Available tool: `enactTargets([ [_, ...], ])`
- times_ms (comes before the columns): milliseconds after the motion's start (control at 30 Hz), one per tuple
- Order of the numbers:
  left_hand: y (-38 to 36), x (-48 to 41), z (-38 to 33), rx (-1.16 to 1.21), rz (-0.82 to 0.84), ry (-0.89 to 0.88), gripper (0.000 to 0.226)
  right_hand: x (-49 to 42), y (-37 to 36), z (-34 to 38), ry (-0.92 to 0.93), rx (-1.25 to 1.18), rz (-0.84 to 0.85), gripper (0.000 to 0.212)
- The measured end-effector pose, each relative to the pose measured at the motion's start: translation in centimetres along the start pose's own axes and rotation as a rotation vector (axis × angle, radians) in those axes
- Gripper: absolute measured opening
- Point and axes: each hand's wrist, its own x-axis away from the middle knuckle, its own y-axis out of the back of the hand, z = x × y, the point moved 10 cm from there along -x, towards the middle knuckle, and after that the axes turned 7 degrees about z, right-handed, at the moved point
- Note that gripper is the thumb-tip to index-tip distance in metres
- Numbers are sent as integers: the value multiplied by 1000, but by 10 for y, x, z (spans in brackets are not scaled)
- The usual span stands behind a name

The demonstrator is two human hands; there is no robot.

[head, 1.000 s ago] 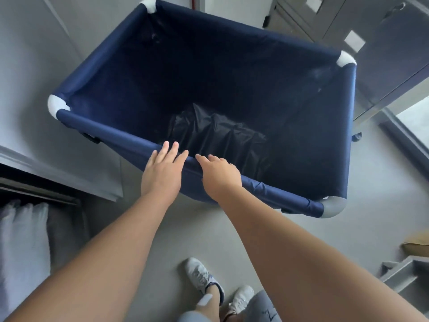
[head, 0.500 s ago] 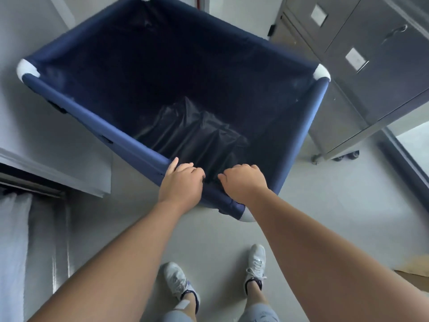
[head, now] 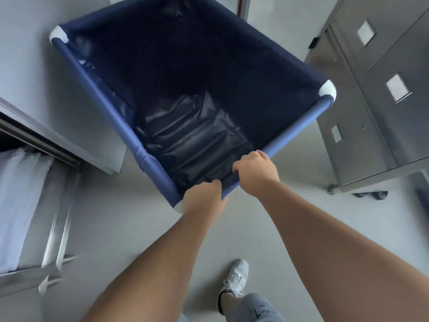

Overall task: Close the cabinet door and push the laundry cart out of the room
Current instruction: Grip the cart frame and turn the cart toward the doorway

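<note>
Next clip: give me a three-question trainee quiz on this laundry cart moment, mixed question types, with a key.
1. True or false: both hands grip the cart's rim.
2. What lies in the bottom of the cart? A) white towels B) a crumpled black liner C) nothing
3. On which side of the cart does the steel cabinet stand?

Key:
1. True: the left hand and right hand are curled over the near rim of the laundry cart.
2. B, the black liner.
3. The person's right, where the steel cabinet stands.

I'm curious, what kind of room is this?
Probably a laundry or linen room: a blue fabric laundry cart, white linens stacked in an open cabinet, and steel cabinets on wheels.
</note>
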Motion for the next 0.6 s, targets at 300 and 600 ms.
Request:
enactTargets([
  [300, 9, -8, 42, -10, -76, -27, 22, -13, 6, 3, 110, 34, -53, 48],
  [600, 0, 6, 124, -89, -76, -8, 18, -28, 7, -46, -103, 109, 18, 36],
])
